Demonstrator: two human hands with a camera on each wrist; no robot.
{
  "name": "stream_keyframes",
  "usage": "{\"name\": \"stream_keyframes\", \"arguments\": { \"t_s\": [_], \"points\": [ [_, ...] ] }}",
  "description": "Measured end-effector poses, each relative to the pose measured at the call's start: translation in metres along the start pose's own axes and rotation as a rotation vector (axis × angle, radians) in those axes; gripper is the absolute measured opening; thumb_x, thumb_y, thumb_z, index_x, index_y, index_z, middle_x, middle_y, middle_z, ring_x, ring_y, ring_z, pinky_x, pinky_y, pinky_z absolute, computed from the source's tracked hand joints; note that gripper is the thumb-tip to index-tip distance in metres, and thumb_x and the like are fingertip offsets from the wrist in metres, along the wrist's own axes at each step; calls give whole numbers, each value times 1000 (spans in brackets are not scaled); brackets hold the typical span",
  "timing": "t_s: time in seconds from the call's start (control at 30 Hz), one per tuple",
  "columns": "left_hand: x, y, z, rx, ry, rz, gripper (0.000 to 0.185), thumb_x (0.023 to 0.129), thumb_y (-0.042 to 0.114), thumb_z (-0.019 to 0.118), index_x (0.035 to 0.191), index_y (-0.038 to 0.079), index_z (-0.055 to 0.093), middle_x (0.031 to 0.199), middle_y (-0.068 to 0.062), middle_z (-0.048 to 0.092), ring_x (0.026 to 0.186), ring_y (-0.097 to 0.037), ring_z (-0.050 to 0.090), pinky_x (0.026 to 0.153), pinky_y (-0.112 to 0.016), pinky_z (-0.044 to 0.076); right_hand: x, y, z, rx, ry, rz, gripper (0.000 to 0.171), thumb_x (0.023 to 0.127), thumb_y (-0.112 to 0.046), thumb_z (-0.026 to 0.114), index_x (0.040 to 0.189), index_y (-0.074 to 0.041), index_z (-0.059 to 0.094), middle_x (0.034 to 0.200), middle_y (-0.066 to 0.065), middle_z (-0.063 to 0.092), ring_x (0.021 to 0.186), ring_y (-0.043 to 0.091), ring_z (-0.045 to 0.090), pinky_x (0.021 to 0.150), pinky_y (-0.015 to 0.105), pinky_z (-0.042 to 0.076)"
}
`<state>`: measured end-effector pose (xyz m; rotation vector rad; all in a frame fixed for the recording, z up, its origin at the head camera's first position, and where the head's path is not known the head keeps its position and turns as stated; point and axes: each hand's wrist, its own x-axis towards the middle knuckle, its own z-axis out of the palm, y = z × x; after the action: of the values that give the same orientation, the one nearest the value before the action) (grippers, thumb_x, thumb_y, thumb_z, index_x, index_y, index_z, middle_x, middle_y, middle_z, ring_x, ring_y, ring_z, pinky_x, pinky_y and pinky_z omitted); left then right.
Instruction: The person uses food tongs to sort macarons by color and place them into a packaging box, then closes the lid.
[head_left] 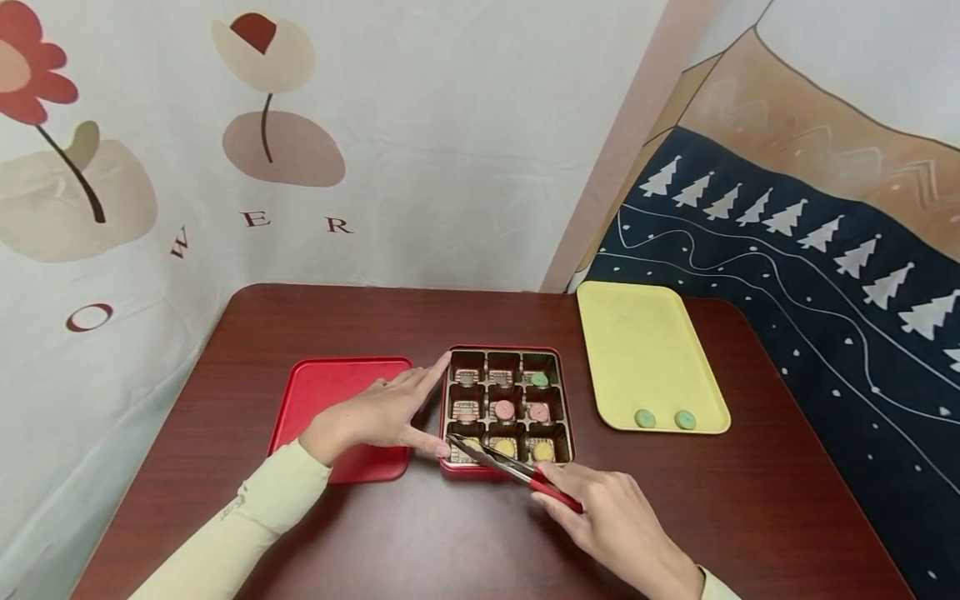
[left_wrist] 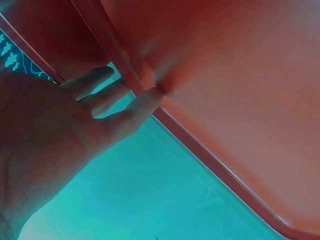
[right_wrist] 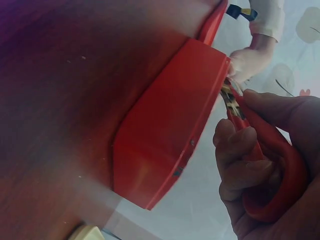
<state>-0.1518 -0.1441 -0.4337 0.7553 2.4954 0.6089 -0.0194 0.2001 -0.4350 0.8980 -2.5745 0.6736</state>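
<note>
In the head view, a red box point(head_left: 480, 472) with a brown compartment tray stands near the table's middle. My left hand point(head_left: 382, 417) rests along its left side, fingers straight, thumb at the front corner. My right hand point(head_left: 615, 508) grips red-handled tongs point(head_left: 517, 469). Their tips reach into the front-left compartment, overlapping a yellow disc point(head_left: 472, 446). More yellow discs point(head_left: 543, 451) fill the front row; pink discs point(head_left: 504, 410) lie in the middle row. One green disc point(head_left: 539, 379) is at the back right. In the right wrist view, my fingers curl round the tong handles point(right_wrist: 285, 160).
A red lid point(head_left: 330, 408) lies left of the box, partly under my left arm. To the right, a yellow tray point(head_left: 645, 342) carries two green discs point(head_left: 685, 419) along its near edge. Patterned cloth hangs behind the brown table point(head_left: 420, 533).
</note>
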Motion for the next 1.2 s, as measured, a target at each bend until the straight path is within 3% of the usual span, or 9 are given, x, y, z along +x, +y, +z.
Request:
{"name": "stream_keyframes", "arguments": {
  "t_s": [0.2, 0.43, 0.57, 0.77, 0.8, 0.93, 1.07, 1.2],
  "points": [
    [1, -1, 0, -2, 0, 5, 140, 84, 74, 82, 176, 22, -9, 176, -24, 25, 162, -50, 18, 121, -81, 15, -1, 0, 2, -16, -5, 10, 42, 86, -25, 94, 124, -12, 83, 108, -5, 81, 87, 10, 79, 64, 31, 61],
    [1, -2, 1, -13, -1, 9, 138, 85, 73, 82, 176, 22, -9, 176, -23, 25, 162, -50, 17, 122, -79, 14, -2, 2, -1, -62, 8, 19, 42, 86, -29, 94, 123, -14, 82, 96, -8, 78, 73, 7, 73, 57, 29, 56],
    [1, -2, 1, -19, 0, 15, 138, 85, 73, 82, 176, 22, -9, 176, -23, 25, 162, -50, 17, 122, -79, 14, -5, 4, -4, -67, 19, 29, 44, 85, -31, 95, 123, -14, 82, 102, -7, 80, 78, 8, 75, 60, 29, 58],
    [2, -3, 2, -17, -2, 12, 139, 85, 73, 82, 176, 22, -9, 176, -24, 25, 162, -50, 17, 121, -81, 14, -15, 10, -13, -51, 40, 67, 50, 86, -34, 95, 129, -14, 81, 97, -12, 75, 67, -3, 56, 55, 20, 47],
    [2, -3, 2, -17, -3, 11, 139, 85, 73, 82, 176, 22, -10, 176, -24, 25, 162, -50, 17, 120, -81, 14, -17, 12, -15, -57, 44, 79, 51, 86, -35, 95, 130, -14, 80, 97, -11, 75, 66, -3, 53, 55, 20, 45],
    [3, -2, 1, -15, -3, 7, 140, 85, 74, 82, 176, 22, -10, 176, -24, 26, 162, -50, 18, 120, -81, 16, -25, 21, -27, -101, 81, 137, 56, 86, -38, 95, 132, -11, 79, 111, -2, 80, 78, 6, 70, 62, 29, 56],
    [3, -3, 2, -13, -5, 4, 139, 85, 73, 82, 176, 22, -10, 176, -24, 26, 162, -49, 18, 121, -80, 16, -33, 35, -45, -148, 125, 215, 61, 82, -32, 98, 133, -6, 78, 113, 4, 81, 83, 16, 76, 66, 39, 60],
    [3, -4, 2, -22, -8, 9, 139, 85, 75, 81, 176, 23, -11, 176, -24, 25, 162, -50, 17, 122, -79, 15, -44, 47, -63, -191, 140, 362, 61, 77, -24, 100, 130, -5, 79, 99, 5, 81, 70, 18, 70, 61, 46, 56]
  ]
}}
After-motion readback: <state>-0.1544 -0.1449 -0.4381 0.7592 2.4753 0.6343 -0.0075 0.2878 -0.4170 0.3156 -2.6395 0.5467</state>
